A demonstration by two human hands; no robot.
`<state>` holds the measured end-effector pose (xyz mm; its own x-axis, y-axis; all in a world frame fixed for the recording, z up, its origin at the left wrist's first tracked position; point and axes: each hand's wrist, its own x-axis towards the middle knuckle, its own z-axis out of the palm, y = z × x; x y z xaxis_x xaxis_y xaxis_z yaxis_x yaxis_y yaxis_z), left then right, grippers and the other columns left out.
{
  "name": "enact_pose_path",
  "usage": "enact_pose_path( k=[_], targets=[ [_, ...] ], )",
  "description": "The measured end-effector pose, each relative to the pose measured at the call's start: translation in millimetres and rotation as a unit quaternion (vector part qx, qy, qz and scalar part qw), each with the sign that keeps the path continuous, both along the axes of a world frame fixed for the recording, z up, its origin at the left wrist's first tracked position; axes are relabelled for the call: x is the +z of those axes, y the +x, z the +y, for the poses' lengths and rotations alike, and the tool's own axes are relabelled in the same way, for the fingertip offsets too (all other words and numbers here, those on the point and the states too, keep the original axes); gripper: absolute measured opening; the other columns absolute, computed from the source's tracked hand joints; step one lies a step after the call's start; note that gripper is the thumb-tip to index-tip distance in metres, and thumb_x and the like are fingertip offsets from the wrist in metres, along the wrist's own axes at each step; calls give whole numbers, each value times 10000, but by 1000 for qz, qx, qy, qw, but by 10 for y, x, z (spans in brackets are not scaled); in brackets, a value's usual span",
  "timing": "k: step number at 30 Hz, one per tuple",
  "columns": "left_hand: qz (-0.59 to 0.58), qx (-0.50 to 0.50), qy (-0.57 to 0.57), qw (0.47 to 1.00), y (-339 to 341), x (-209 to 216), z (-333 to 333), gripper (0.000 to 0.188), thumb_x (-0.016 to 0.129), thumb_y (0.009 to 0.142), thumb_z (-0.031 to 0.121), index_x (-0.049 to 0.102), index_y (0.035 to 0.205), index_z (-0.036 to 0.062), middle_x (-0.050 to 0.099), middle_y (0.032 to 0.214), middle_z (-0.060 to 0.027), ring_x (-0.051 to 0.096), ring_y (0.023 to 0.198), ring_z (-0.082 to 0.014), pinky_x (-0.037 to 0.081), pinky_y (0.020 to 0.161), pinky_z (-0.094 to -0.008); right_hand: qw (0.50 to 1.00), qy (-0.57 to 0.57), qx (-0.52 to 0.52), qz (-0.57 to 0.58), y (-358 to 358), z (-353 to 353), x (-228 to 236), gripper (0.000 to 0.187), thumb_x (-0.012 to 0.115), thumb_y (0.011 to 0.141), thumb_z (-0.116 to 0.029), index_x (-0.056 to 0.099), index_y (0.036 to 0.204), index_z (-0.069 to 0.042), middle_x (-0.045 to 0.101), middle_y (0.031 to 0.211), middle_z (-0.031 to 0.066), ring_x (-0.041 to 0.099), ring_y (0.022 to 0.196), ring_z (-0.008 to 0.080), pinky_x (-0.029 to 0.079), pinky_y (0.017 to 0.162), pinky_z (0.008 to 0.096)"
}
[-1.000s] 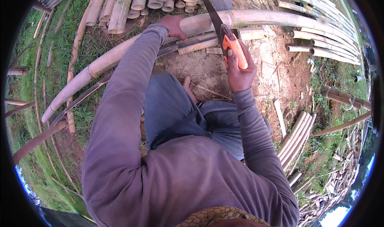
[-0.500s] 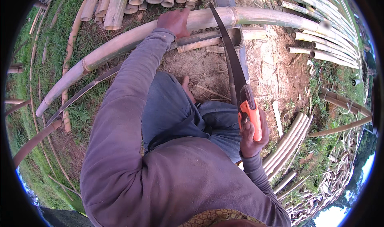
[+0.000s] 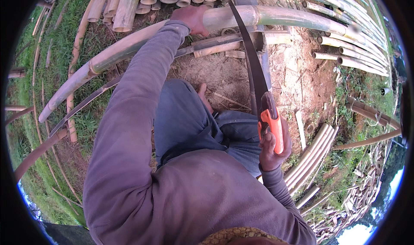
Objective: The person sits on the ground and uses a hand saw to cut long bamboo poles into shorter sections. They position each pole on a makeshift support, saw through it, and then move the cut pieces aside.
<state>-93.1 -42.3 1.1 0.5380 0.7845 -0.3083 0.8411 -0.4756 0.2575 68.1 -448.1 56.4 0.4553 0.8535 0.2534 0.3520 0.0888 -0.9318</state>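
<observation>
A long, thick bamboo pole (image 3: 297,17) runs across the top of the view, its near-left end reaching down over the grass. My left hand (image 3: 192,20) is closed over the pole, left of the saw. In my right hand (image 3: 272,153) is the orange handle of a handsaw (image 3: 254,57), fingers wrapped round it. The saw's dark, curved blade points away from me and crosses the pole just left of a node ring. Whether its teeth are inside a cut cannot be made out. Under the pole passes a dark bamboo beam (image 3: 266,74).
Cut bamboo tubes (image 3: 125,18) are stacked at the far left, open ends toward me. More poles (image 3: 360,61) lie at the far right, several slim lengths (image 3: 312,156) at the near right. Split bamboo (image 3: 217,46) lies beyond my knees. A cut-piece heap (image 3: 358,202) covers the lower right.
The pole's left end and my left hand have shifted slightly farther away. My right hand keeps its hold on the saw, and the blade still crosses the pole near the node.
</observation>
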Motion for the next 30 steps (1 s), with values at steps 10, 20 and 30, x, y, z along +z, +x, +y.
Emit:
enact_pose_path(
  k=[10,20,30],
  targets=[
    [-11,-26,18,999,-12,-15,159,884,909,682,471,640,1473,184,791,1249,-137,766,1150,-328,603,1025,-482,999,-24,-15,-18,51,1117,-156,485,678,1085,-166,568,1489,79,753,1308,191,746,1105,215,606,926,348],
    [-21,-19,19,999,70,-31,100,934,915,663,473,622,1490,155,801,1204,-146,772,1120,-348,614,987,-498,999,-9,-40,-16,7,2044,-208,436,721,1053,-144,631,1439,37,750,1219,190,695,1024,148,576,862,322],
    [-10,-22,20,1000,-14,-155,164,874,910,653,501,665,1406,131,815,1114,-144,792,1035,-333,633,916,-482,997,-48,-28,60,-216,150,-258,561,637,1098,-171,487,1524,161,668,1448,266,713,1271,316,602,1034,380]
  ],
)
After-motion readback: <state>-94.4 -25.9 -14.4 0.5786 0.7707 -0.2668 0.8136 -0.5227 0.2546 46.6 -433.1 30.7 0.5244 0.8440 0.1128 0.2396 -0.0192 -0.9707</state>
